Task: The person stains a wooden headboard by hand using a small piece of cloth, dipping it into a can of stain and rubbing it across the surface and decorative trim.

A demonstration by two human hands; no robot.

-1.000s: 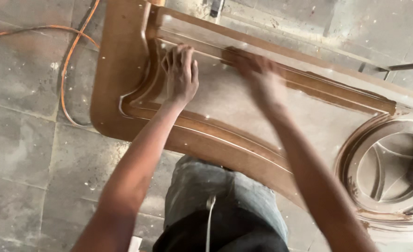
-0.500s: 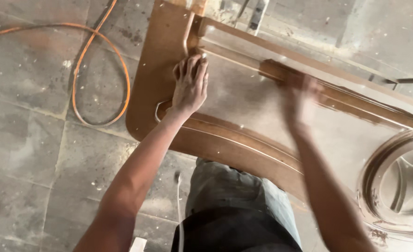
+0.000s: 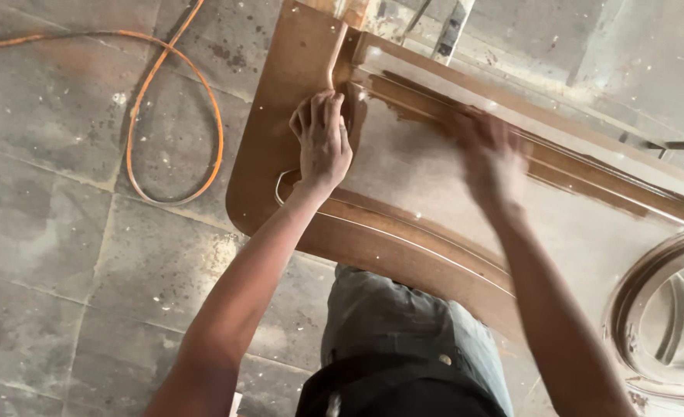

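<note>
Carved brown wooden panel [image 3: 403, 166] lies flat, long axis running from upper left to lower right, directly in front of the person. Left hand [image 3: 322, 143] rests flat, fingers spread, gripping nothing, on the panel's left end. Right hand [image 3: 492, 158] is blurred over the dusty centre (grasp: cannot tell). Orange cable [image 3: 176, 116] loops on the tiled floor [image 3: 64, 255], well left.

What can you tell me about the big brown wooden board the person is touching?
The carved wooden panel is brown, flat and dusty, with raised curved mouldings, a rounded corner and a pale recessed middle. A round carved ring sits at its right end. It lies level above a grey tiled floor. The left hand presses flat near its corner; the right hand, blurred, rests on the pale middle.
</note>
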